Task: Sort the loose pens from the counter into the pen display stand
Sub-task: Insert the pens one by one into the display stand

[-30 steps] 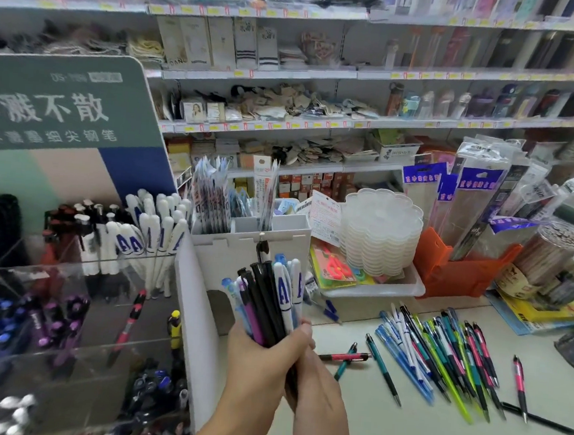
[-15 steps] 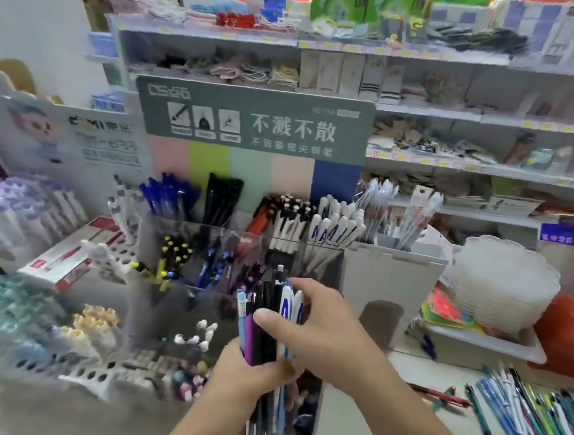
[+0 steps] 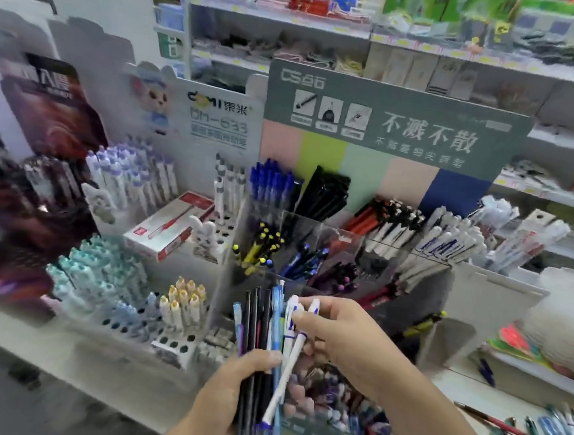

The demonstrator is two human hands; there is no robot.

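A pale, smooth counter (image 3: 453, 395) runs below shop shelves (image 3: 429, 53) of blurred goods. On it stands the clear, partitioned stand (image 3: 371, 258), backed by a grey-green sign. The left hand (image 3: 230, 395) is wrapped round a bundle of slim pens (image 3: 262, 335) held upright before the stand. The right hand (image 3: 338, 334) pinches one white pen (image 3: 287, 365) in it. Loose pens (image 3: 557, 434) lie far right.

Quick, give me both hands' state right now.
Left hand: grips the bundle of pens, upright.
Right hand: fingers pinch a white pen, tilted out of that bundle.
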